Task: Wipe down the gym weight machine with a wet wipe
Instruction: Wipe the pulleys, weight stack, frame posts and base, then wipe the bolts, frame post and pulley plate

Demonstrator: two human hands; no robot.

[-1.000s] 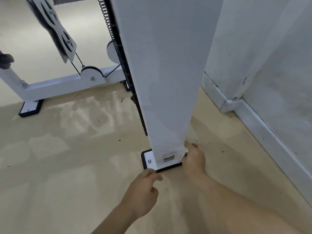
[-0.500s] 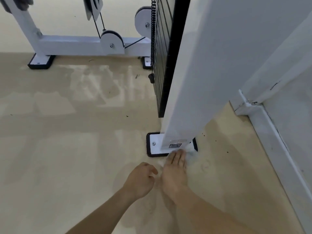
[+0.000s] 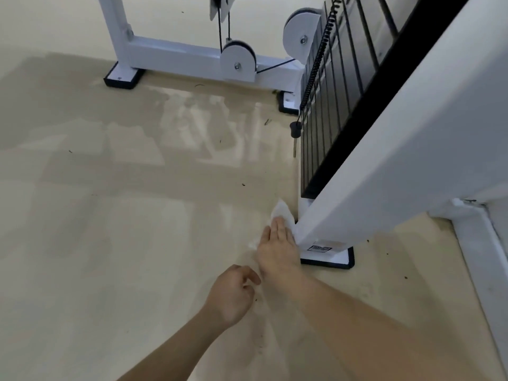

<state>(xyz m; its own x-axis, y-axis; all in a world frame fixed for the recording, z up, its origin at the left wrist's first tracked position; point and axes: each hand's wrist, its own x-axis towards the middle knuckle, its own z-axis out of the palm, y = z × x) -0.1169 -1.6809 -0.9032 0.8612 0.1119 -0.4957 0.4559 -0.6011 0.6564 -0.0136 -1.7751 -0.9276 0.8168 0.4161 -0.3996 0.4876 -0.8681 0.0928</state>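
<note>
pressing the wet wipe against the foot of the weight machine, the right hand lies flat with fingers straight, just right of the frame's centre. the left hand hovers just below it over the beige floor, loosely curled and grasping nothing. black weight plates and a white pulley sit in the upper right.

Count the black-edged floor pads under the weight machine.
3. Far-left pad under the frame's upright; middle pad beside the weight stack; near pad under the white column, by the right hand. Others may be hidden behind the column.
</note>
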